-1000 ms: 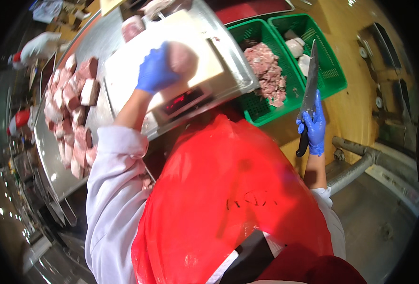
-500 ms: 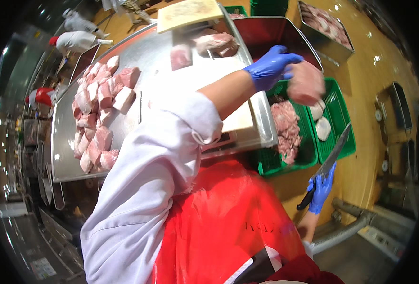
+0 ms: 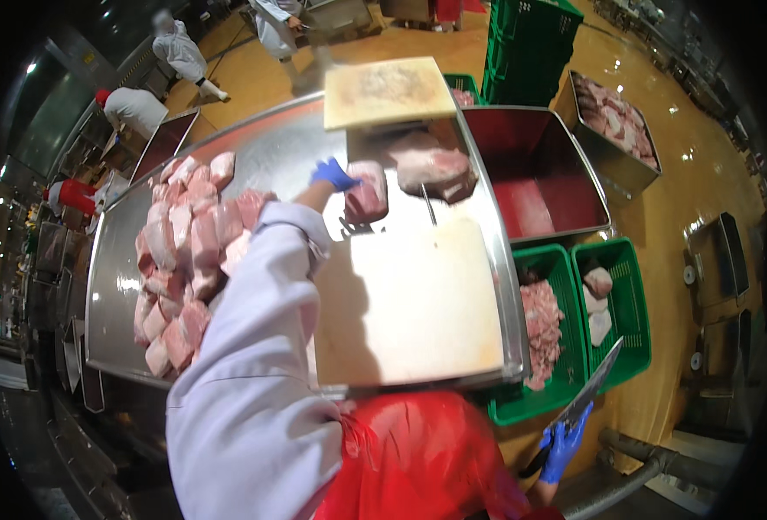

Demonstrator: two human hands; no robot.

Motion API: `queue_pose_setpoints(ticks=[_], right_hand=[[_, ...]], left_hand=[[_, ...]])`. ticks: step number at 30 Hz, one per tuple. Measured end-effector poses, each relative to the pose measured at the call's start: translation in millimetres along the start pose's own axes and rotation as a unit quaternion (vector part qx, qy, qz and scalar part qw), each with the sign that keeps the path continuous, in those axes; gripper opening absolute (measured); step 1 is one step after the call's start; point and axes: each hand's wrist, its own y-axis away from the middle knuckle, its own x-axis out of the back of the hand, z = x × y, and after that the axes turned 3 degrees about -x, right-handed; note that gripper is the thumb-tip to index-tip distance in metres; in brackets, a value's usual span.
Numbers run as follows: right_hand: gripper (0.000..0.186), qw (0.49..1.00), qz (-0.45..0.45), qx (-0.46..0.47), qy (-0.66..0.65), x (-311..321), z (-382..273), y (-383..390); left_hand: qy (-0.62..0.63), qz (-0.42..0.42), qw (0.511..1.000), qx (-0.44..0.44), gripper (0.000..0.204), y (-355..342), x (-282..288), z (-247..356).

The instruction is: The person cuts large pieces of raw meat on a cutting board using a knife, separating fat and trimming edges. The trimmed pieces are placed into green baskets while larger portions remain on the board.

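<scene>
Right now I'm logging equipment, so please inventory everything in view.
metal table: one, silver, centre
cutting boards: two, cream, both table ends
meat chunks: many, pink, table's left
larger meat cuts: two or more, pink, table's middle
baskets: two, green, right; more stacked beyond
meat trimmings: one heap, pink, left basket
paler pieces: several, whitish, right basket
open bin: one, red inside, right
meat bin: one, grey, upper right
knife: one, black handle, right hand
coworkers: at least four, mostly white clothing, upper left
apron: one, red, bottom
left hand: one, blue glove, at larger meat cuts
right hand: one, blue glove, on knife
</scene>
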Motion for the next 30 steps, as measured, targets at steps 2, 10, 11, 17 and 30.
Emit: queue_pose_setpoints(ticks=[2,10,11,17,30], right_hand=[[0.081,0.999,0.010,-0.026,-0.031,-34.0,-44.9,5.8],[0.081,0.995,-0.014,-0.103,-0.013,-76.7,-80.5,20.8],[0.080,0.992,-0.001,-0.129,-0.016,-88.4,-96.1,30.0],[0.081,0.994,-0.036,-0.106,-0.019,-74.6,-92.2,13.2],[0.075,0.993,-0.093,-0.052,-0.044,-43.8,-63.4,-7.7]], left_hand=[[0.129,-0.131,0.983,-0.013,0.131,-20.2,-23.4,2.3],[0.072,-0.108,0.989,0.067,0.143,-51.4,-74.3,45.4],[0.071,-0.055,0.995,0.044,0.120,-36.3,-63.5,56.5],[0.316,-0.037,0.946,0.056,0.058,-92.2,-105.6,-54.0],[0.244,-0.057,0.839,-0.483,0.086,231.4,85.9,37.9]])
